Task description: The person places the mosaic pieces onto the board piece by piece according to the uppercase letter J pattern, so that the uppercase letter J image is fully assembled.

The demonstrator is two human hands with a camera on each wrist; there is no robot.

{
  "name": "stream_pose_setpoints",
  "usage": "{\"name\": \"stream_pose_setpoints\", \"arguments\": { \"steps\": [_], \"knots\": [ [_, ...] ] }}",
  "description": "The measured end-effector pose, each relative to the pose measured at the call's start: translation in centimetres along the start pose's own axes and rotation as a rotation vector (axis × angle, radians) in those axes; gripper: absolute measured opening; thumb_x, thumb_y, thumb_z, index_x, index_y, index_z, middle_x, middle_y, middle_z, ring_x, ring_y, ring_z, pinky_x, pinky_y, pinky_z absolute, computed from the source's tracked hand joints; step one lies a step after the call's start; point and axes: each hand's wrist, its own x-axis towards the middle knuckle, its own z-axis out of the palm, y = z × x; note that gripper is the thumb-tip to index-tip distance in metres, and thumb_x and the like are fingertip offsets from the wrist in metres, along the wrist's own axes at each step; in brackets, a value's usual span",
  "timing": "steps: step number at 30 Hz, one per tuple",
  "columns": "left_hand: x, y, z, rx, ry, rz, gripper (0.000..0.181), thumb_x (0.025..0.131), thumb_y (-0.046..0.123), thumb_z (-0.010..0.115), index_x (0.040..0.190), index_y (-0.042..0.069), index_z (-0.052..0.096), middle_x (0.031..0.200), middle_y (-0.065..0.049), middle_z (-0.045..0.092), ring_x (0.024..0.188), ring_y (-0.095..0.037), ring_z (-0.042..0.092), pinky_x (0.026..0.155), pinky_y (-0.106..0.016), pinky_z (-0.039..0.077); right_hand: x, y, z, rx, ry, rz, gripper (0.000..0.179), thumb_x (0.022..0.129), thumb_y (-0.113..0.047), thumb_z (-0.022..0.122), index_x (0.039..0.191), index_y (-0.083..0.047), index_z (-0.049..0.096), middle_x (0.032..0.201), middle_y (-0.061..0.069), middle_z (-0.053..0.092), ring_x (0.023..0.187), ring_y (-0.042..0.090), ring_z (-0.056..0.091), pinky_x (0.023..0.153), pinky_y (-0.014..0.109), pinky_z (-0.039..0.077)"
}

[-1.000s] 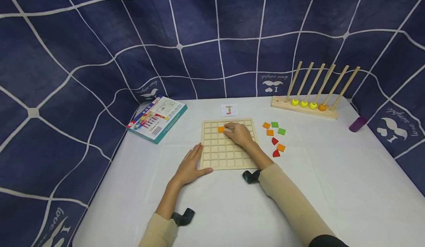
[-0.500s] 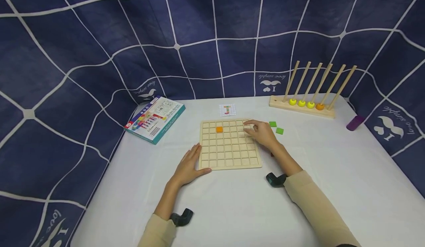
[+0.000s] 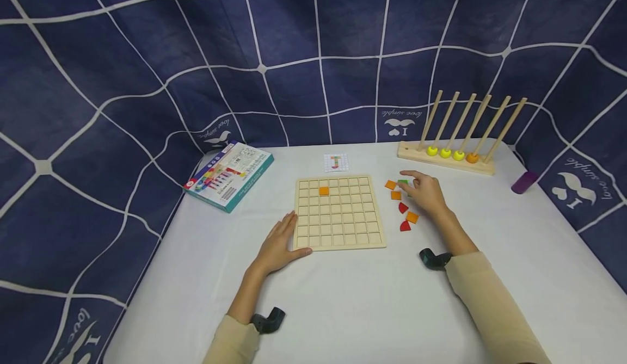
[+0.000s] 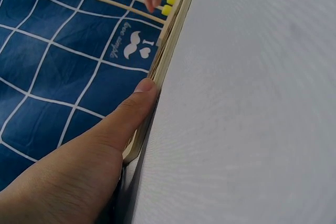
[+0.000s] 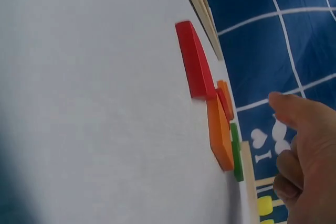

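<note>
The pale wooden grid board [image 3: 338, 211] lies mid-table with an orange square tile [image 3: 324, 191] in one of its upper cells. My left hand [image 3: 278, 247] rests against the board's left side, fingers extended, thumb at the lower left corner. In the left wrist view the thumb [image 4: 131, 106] lies along the board's edge. My right hand [image 3: 427, 194] is over the green tiles [image 3: 403, 182] to the right of the board, index finger and thumb apart, no tile visible between them. It partly covers the greens. Orange tiles [image 3: 395, 195] and red quarter-round pieces [image 3: 405, 226] lie beside it.
A small pattern card [image 3: 336, 162] lies beyond the board. At the back left is a game box [image 3: 230, 174]; at the back right, a wooden peg stand [image 3: 446, 158] with yellow and orange beads. A purple cylinder [image 3: 524, 182] lies near the right table edge.
My right hand has withdrawn from the orange tile on the board and moved right to the loose tiles. That orange tile stays in its cell. My left hand stays at the board's edge.
</note>
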Motion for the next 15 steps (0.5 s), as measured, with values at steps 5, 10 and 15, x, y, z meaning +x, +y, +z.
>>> {"name": "stream_pose_setpoints", "arguments": {
  "steps": [5, 10, 15],
  "knots": [
    [0.0, 0.0, 0.0, 0.005, 0.004, 0.003, 0.104, 0.073, 0.062, 0.065, 0.145, 0.001, 0.022, 0.152, -0.013, 0.018, 0.139, -0.024, 0.013, 0.112, -0.037, 0.008, 0.2, 1.2, -0.1, -0.03, -0.029, 0.049, 0.042, 0.082, -0.027, 0.071, 0.117, -0.004, 0.063, 0.048, 0.0, 0.034, 0.043, 0.016, 0.03, 0.041, 0.028, 0.025],
    [0.0, 0.1, 0.0, -0.001, 0.002, 0.001, 0.104, 0.073, 0.061, 0.066, 0.145, 0.0, 0.022, 0.152, -0.013, 0.018, 0.139, -0.024, 0.013, 0.112, -0.037, 0.008, 0.3, 1.8, 0.1, -0.071, -0.091, 0.116, 0.047, 0.083, -0.032, 0.069, 0.121, -0.005, 0.061, 0.05, 0.001, 0.036, 0.047, 0.018, 0.031, 0.045, 0.031, 0.026],
    [0.0, 0.1, -0.1, -0.01, 0.002, 0.002, 0.104, 0.073, 0.061, 0.066, 0.145, 0.0, 0.021, 0.152, -0.013, 0.018, 0.139, -0.024, 0.013, 0.112, -0.038, 0.008, 0.4, 2.2, 0.2, -0.128, -0.162, 0.157, 0.05, 0.084, -0.036, 0.067, 0.122, -0.005, 0.06, 0.053, 0.003, 0.039, 0.051, 0.019, 0.034, 0.048, 0.031, 0.026]
  ]
}}
